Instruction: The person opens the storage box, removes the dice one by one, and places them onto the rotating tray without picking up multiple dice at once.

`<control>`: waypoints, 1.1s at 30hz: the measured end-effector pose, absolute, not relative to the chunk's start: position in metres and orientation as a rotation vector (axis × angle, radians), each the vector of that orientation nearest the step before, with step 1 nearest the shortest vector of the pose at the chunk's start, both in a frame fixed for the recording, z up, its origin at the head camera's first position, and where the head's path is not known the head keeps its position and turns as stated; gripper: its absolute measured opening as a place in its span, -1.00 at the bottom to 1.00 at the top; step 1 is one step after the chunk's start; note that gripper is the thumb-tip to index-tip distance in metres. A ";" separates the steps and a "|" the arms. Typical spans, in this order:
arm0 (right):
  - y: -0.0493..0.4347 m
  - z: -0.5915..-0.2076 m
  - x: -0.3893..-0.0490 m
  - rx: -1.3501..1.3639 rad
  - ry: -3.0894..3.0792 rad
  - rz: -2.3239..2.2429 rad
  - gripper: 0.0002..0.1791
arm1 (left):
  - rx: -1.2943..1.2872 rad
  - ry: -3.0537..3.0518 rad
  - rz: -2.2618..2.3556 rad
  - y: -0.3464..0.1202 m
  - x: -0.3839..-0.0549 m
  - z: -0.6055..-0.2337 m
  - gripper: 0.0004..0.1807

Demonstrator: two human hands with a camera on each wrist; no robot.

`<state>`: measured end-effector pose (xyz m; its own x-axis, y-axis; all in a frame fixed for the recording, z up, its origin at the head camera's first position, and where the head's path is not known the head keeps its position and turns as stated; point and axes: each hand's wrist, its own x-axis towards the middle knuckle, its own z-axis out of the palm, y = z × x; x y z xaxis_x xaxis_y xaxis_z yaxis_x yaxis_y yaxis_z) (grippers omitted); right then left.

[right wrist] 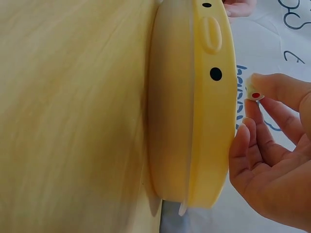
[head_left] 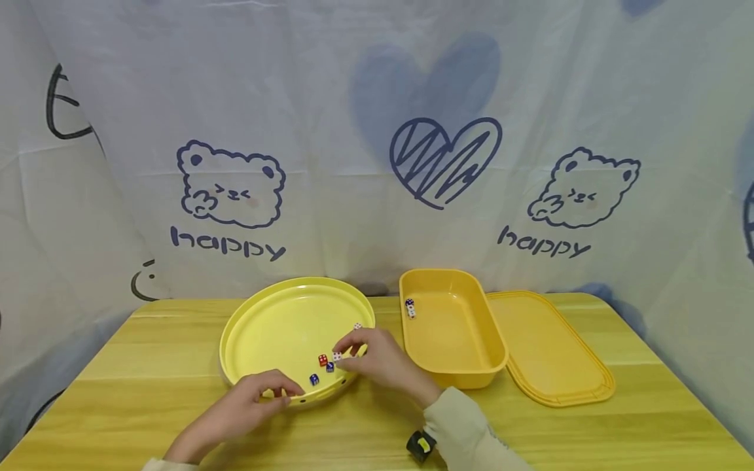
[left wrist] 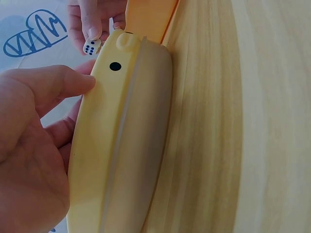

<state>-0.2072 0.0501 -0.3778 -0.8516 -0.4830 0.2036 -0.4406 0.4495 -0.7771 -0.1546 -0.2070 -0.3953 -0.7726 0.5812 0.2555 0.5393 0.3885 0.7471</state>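
At the near rim of a round yellow tray (head_left: 277, 333), my left hand (head_left: 259, 399) grips the edge, thumb on the outer wall and fingers reaching inside. My right hand (head_left: 377, 360) is over the tray's near right side. Between its thumb and index finger it pinches a white die (right wrist: 254, 92), whose dots also show in the left wrist view. Close to those fingertips lie a red die (head_left: 323, 360) and a blue die (head_left: 330, 367). Another blue die (head_left: 314, 379) sits nearer the left hand. Beyond the right hand, a white die (head_left: 357, 326) rests by the tray's right wall.
Right of the tray stands a deep yellow-orange rectangular box (head_left: 456, 378), with a blue die (head_left: 409, 302) and white dice (head_left: 411, 313) along its left side. Its flat lid (head_left: 550, 347) lies beside it. A small black object (head_left: 421, 446) shows by the right sleeve. A printed cloth hangs behind the table.
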 end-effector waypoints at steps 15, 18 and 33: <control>0.051 -0.374 -0.207 -0.852 2.638 -1.393 -0.87 | 1.065 2.573 1.376 -0.206 -0.155 -0.393 -0.83; 0.051 -0.374 -0.207 -0.853 2.642 -1.391 -0.84 | 1.063 2.575 1.373 -0.206 -0.155 -0.392 -0.83; 0.052 -0.379 -0.207 -0.843 2.678 -1.402 -0.81 | 1.091 2.586 1.368 -0.208 -0.155 -0.398 -0.83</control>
<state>-0.2074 0.0517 -0.3794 -0.8555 -0.4603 0.2371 -0.4572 0.4564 -0.7633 -0.1555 -0.2080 -0.3976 -0.7557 0.5871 0.2903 0.5703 0.3720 0.7324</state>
